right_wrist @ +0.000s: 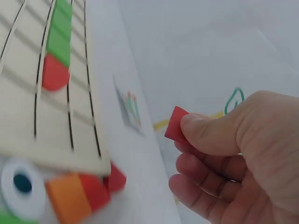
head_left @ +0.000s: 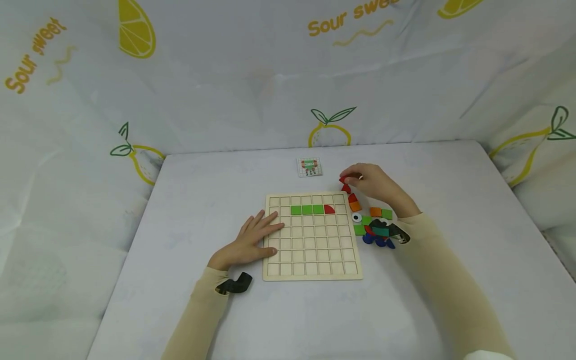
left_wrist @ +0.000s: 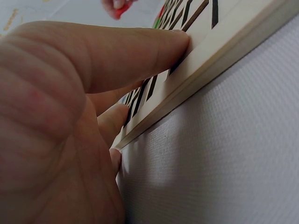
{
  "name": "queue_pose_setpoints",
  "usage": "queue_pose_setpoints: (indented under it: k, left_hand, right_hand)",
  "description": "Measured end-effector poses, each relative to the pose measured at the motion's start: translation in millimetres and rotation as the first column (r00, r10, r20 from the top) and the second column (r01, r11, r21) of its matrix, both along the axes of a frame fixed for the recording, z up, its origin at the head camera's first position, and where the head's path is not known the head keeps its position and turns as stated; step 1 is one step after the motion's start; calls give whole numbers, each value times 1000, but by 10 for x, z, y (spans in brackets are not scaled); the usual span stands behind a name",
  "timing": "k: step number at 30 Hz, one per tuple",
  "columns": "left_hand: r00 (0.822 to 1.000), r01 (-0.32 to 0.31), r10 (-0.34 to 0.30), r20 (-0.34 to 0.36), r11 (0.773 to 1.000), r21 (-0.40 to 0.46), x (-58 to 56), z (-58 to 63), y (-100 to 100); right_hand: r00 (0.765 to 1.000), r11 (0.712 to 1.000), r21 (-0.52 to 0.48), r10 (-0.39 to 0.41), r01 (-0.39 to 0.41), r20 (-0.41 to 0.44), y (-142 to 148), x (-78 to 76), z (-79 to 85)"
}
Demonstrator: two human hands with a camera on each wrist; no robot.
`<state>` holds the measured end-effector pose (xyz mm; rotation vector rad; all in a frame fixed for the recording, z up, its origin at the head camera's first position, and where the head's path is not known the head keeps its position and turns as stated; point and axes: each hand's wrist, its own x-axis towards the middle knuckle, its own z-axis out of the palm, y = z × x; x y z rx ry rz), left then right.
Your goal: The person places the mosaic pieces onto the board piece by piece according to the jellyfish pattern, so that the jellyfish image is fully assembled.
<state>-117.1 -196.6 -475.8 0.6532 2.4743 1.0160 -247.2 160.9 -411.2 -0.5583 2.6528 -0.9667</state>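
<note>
Placing step seems in hand

A red piece [right_wrist: 176, 123] is pinched by the right hand [head_left: 375, 185] toward one o'clock of the board [head_left: 310, 243], whose nine-o'clock edge is touched by the left hand [head_left: 249, 242], fingers spread. Next, careful lowering onto the board is probably called for.

White cloth backdrop [head_left: 225, 100] behind white table [head_left: 324, 320]; printed yellow lemons [head_left: 136, 32], green leaves [head_left: 339, 115], orange lettering [head_left: 327, 25]. Soft, even light.

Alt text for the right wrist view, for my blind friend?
A right hand pinches a small red piece; left of it, a wooden grid board bears green pieces and a rounded red one, with an eye-like disc alongside.
</note>
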Motion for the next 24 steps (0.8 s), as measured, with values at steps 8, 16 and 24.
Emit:
queue_pose_setpoints:
  k: [8, 16, 24]
  left_hand:
    - [1000, -8, 8, 12, 1000, -20, 0, 11, 14]
    - [1000, 8, -8, -9, 1000, -13, -7, -12, -9]
    - [1000, 12, -12, -1, 1000, -27, -14, -11, -6]
  right_hand:
    - [992, 990, -76, 123, -122, 11, -529, 34, 20]
    - [972, 966, -117, 234, -231, 14, -1010, 80, -35]
    - [956, 956, -48, 291, -290, 32, -1268, 84, -181]
